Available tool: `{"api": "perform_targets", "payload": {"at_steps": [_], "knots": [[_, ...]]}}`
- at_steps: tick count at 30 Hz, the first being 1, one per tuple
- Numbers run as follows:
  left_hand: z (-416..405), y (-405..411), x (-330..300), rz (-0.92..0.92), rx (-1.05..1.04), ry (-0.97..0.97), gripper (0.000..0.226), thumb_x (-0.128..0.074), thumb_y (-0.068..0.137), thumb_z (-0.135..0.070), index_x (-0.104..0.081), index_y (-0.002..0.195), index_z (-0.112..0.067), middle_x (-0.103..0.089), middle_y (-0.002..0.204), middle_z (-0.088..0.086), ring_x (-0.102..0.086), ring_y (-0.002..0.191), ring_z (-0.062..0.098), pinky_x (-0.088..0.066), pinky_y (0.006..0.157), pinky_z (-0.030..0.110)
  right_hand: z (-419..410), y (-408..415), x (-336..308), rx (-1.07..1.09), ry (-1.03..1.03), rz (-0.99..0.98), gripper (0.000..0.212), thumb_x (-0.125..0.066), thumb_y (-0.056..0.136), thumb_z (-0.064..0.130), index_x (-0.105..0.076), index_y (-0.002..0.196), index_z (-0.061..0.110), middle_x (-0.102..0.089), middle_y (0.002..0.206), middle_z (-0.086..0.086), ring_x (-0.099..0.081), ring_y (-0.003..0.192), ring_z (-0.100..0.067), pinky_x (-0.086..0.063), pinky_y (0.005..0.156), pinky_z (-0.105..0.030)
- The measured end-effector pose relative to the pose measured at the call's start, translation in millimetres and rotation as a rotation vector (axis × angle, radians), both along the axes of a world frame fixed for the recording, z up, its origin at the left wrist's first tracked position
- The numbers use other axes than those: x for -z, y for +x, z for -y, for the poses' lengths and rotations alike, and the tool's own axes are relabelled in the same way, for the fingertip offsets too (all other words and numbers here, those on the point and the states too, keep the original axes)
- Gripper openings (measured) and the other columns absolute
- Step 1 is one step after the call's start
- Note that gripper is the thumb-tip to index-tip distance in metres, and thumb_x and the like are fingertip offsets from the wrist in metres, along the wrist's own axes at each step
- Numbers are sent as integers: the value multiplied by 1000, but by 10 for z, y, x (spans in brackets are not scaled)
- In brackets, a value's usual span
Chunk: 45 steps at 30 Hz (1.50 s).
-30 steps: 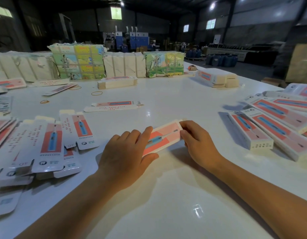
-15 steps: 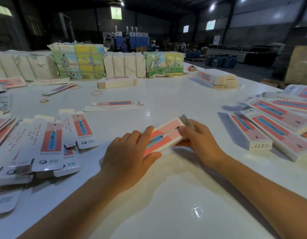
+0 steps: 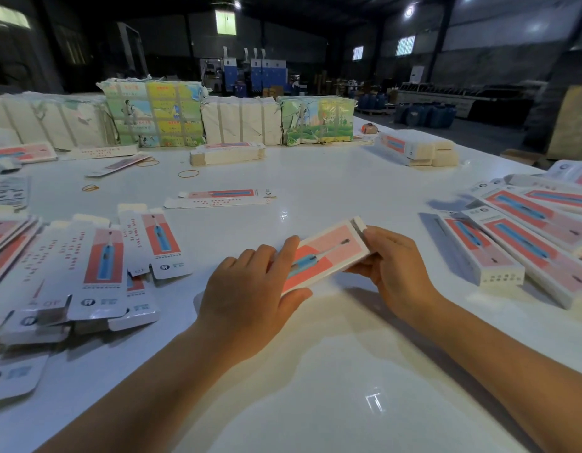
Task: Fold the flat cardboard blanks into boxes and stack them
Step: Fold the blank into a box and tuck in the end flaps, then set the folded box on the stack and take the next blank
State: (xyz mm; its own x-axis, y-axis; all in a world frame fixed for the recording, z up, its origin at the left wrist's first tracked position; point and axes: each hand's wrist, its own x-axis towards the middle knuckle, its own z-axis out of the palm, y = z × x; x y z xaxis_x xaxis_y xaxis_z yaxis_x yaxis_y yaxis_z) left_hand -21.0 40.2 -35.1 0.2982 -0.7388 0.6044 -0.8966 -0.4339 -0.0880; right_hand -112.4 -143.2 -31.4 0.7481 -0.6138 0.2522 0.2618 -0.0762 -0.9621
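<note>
Table (image 3: 315,178), white and glossy, carries everything here. Wrapped bundles (image 3: 152,116) stand in a row along its far edge, some printed green and yellow, others plain white. To the left lies a loose spread of flat blanks (image 3: 100,266), white card with a red panel and a blue toothbrush picture, overlapping one another with their end flaps out. To the right lies a heap of folded boxes (image 3: 525,253) in the same print, long and slim, leaning across each other (the nearest shows its closed white end). Further back sit a low stack of blanks (image 3: 227,153), a second stack of boxes (image 3: 413,148), and one lone blank (image 3: 222,197) near the middle, with rubber bands (image 3: 188,173) scattered behind it.

The box in hand (image 3: 325,253) is held just above the table at centre, lying slantwise, its pink and red face up and its far right end flap (image 3: 358,223) standing partly open. The left hand (image 3: 250,295) grips its near left end, fingers laid over the top face and thumb curled under the near edge. The right hand (image 3: 394,269) clamps the right end, fingers curled beneath and thumb at the flap's edge.
</note>
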Motion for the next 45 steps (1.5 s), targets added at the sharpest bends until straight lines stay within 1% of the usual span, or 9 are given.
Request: {"api": "perform_targets", "payload": {"at_steps": [10,14,18,23,26,29,33,38,45], "knots": [[3,1,-2,32,13,-6,67,-50,77,-51,-58,125,-6,-69,92,11,-63,65,23,-47,49,28,2,-17,39,29,-188,-20,29,-41,84,12,-68,75,6,-73,83,-9,-69,84,-29,-57,80,-45],[4,-4,4,47,8,10,66,-47,78,-51,-59,124,-4,-68,89,11,-62,63,23,-44,48,27,-89,-81,48,123,-593,-54,28,-47,92,16,-58,71,32,-66,70,11,-61,66,-10,-45,56,-7],[4,-37,1,91,-13,17,65,-45,79,-50,-61,121,-3,-66,82,12,-59,59,23,-38,48,25,-152,-100,50,114,-766,-97,24,-52,96,19,-52,84,40,-60,68,33,-59,73,10,-39,60,0],[-33,-18,-27,96,5,-7,65,-44,79,-51,-61,119,-3,-66,80,12,-60,57,23,-43,46,26,-104,-103,41,8,-650,-108,24,-58,92,19,-58,103,40,-68,95,18,-62,84,-5,-48,73,-12],[-63,47,-63,79,49,-19,63,-51,80,-51,-62,118,-2,-67,81,12,-62,56,23,-48,43,28,-43,-83,21,-88,-671,-180,67,-60,88,30,-22,144,40,-33,149,12,-41,127,-4,-39,104,-21],[-83,91,-25,77,111,8,70,-28,92,-58,-63,116,-2,-68,82,10,-62,54,21,-50,40,29,5,-116,-27,-114,-1098,-152,78,-60,87,32,-11,148,30,-11,159,1,-18,143,-15,-23,116,-30],[-34,139,79,150,165,-29,75,-18,92,-59,-62,117,-4,-68,96,15,-65,73,32,-54,57,45,96,-133,-23,-54,-1545,-172,58,-68,84,20,-47,138,10,-55,128,-16,-47,117,-31,-35,103,-42],[103,135,127,153,253,-133,56,-26,93,-53,-51,123,-13,-60,116,20,-55,100,44,-45,80,61,477,-246,-357,318,-1464,-265,52,-65,86,18,-51,136,19,-54,121,-21,-48,103,-38,-44,82,-45],[226,159,302,-22,374,-118,44,-19,94,-56,-52,103,-28,-68,90,4,-48,95,21,-51,60,48,1862,-1038,-805,1077,-1212,-566,38,-50,93,14,-55,128,29,-42,135,-13,-38,117,-33,-39,93,-39]]}}
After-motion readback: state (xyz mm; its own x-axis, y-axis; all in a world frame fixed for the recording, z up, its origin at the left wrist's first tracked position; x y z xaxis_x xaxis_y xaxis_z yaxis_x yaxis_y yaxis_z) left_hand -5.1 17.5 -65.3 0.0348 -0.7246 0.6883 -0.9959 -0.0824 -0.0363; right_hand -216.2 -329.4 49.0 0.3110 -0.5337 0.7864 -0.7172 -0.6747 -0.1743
